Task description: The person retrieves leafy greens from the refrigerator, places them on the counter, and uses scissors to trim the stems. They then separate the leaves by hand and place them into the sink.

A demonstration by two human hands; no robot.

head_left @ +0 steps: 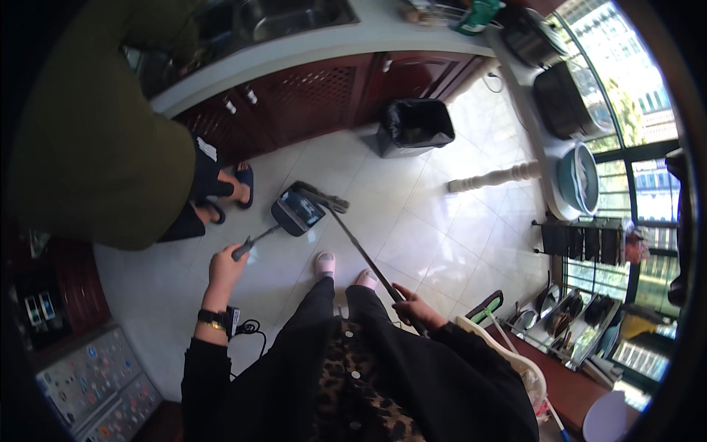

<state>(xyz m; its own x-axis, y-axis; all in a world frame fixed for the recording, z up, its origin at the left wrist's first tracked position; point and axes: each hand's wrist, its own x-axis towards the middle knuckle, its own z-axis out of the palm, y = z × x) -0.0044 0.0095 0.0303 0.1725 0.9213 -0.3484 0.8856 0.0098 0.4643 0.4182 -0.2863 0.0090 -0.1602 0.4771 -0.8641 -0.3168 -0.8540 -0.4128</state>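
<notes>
My left hand [225, 268] is closed around the handle of a dark dustpan [283, 214], which rests on the tiled floor ahead of my feet. In my right hand [418, 308] is the long dark stick of a broom [353, 241], slanting forward and left from my body. The broom's grey-brown bristle head lies along the dustpan's far right edge, apparently touching it. Glossy reflections hide whatever may be inside the pan. My pink slippers [325, 264] are just nearer than the dustpan.
A person in an olive top [81, 147] stands at the sink [287, 16] on the left. A black-lined trash bin [416, 127] stands by the red cabinets [309, 96]. A turned pale post [493, 177] is at right. Black cable [254, 330] lies near my left arm.
</notes>
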